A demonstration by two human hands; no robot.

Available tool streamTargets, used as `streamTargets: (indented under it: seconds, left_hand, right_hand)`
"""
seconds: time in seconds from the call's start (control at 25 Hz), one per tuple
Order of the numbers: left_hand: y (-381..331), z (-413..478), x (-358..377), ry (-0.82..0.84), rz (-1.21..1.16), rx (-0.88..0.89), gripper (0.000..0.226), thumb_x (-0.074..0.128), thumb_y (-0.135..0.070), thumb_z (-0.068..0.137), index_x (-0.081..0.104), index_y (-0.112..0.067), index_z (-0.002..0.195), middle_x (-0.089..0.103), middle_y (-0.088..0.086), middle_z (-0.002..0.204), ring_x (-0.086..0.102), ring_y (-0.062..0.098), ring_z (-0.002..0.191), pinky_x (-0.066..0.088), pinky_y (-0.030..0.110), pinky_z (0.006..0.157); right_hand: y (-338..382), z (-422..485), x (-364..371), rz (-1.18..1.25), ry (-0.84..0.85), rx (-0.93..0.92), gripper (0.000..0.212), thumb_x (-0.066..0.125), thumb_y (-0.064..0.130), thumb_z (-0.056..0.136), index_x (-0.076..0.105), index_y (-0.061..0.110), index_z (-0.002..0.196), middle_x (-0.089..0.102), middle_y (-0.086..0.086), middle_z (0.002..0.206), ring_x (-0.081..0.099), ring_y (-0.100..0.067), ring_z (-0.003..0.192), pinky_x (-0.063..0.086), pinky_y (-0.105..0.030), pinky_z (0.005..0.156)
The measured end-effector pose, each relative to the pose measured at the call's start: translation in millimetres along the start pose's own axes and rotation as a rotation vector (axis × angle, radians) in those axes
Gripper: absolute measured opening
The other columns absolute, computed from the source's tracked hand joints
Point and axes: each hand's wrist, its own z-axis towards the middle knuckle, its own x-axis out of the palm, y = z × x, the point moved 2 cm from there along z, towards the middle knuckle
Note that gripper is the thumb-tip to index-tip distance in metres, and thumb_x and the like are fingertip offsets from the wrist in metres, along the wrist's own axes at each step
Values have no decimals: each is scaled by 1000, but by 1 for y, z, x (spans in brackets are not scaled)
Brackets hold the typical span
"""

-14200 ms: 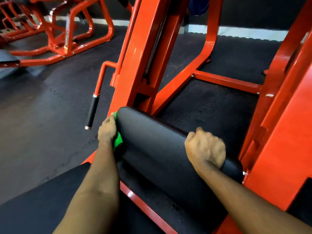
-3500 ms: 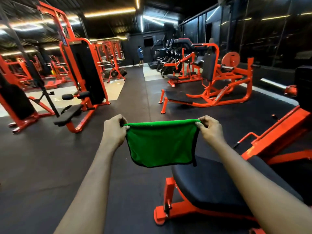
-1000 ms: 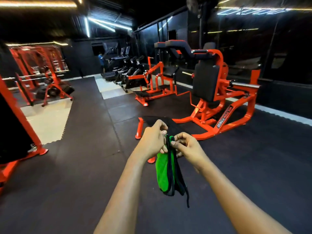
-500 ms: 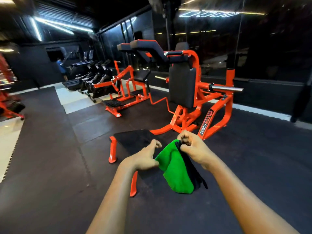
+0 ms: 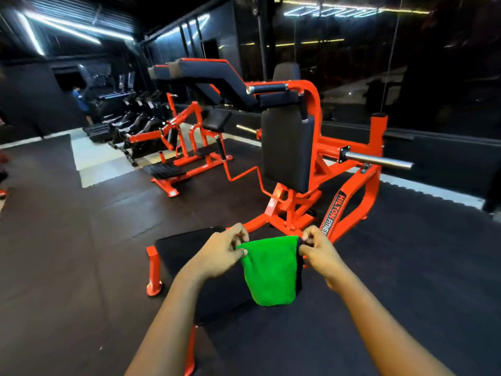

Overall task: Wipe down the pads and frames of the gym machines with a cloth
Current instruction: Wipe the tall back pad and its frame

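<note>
The person held a green cloth [image 5: 269, 271] in front of the body with both hands, each pinching one upper corner so that the fabric hung folded and slack between them. The left hand [image 5: 222, 253] had its thumb and fingers closed on the cloth's left edge, and the right hand [image 5: 321, 251] gripped the dark-trimmed right edge in the same narrow pinch. The cloth hung in the air above a low black seat pad [image 5: 181, 248] carried on an orange frame [image 5: 154, 270], not touching it. Just beyond the hands stood an orange gym machine [image 5: 352, 191] with an upright black back pad [image 5: 287, 147], a bare steel weight peg [image 5: 379, 161] sticking out to the right, and lettering down one slanted leg. Farther off to the left stood a second orange machine [image 5: 189, 147] and a row of dark cardio machines [image 5: 127, 118], where a figure in blue [image 5: 80, 101] stood. The floor [image 5: 67, 253] was dark rubber matting.
</note>
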Motion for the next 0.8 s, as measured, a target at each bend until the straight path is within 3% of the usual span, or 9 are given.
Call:
streamTargets:
  seconds: [0.16, 0.32, 0.4, 0.48, 0.64, 0.76, 0.8]
  left_hand:
    - [45, 124, -6, -47, -11, 39, 20, 66, -12, 88, 66, -30, 96, 59, -7, 72, 50, 2, 61, 41, 19, 62]
    - [88, 243, -10, -78, -80, 32, 14, 61, -10, 92, 62, -22, 85, 61, 6, 70, 48, 3, 54, 42, 25, 57]
    - [107, 309, -21, -78, -102, 40, 15, 59, -9, 94, 58, -20, 84, 60, 12, 68, 50, 9, 53, 47, 38, 57]
    - [121, 376, -26, -59, -128, 57, 14, 58, -9, 95, 56, -19, 86, 58, 9, 66, 53, 15, 54, 48, 45, 59]
    - [131, 480, -14, -24, -67, 164, 6, 54, -9, 96, 53, -13, 92, 57, 2, 76, 51, 13, 67, 37, 35, 65]
    - [139, 561, 13, 16, -76, 182, 9, 50, -9, 98, 50, -16, 91, 54, 2, 71, 49, 13, 61, 35, 25, 56]
    - [140, 585, 25, 31, -74, 182, 11, 49, -7, 97, 50, -16, 92, 53, 5, 67, 48, 13, 57, 35, 24, 53]
  right_hand:
    - [-16, 114, 4, 60, -62, 37, 33, 50, -15, 88, 45, 18, 86, 49, -12, 78, 50, -22, 68, 41, -30, 53]
    - [-14, 223, 11, 217, -103, 83, 8, 55, 24, 103, 51, 19, 98, 55, -1, 77, 54, -12, 63, 49, -27, 57]
    - [-16, 278, 14, 109, -56, 20, 30, 73, 37, 91, 54, 22, 108, 63, -2, 94, 62, -10, 82, 54, -32, 75]
    - [-22, 329, 13, -62, -4, -1, 47, 87, 30, 75, 56, 27, 111, 68, -7, 108, 63, -14, 96, 53, -39, 90]
    - [-47, 417, -5, -189, -147, 17, 34, 77, 46, 57, 68, 39, 88, 73, -6, 91, 66, -21, 83, 53, -48, 83]
    - [-50, 478, -29, -13, -307, 20, 12, 76, 19, 77, 66, 24, 81, 65, -5, 77, 56, -17, 74, 44, -39, 69]
    - [-55, 499, -38, 53, -336, 25, 16, 71, 7, 84, 63, 20, 79, 60, -1, 73, 53, -14, 72, 41, -34, 67]
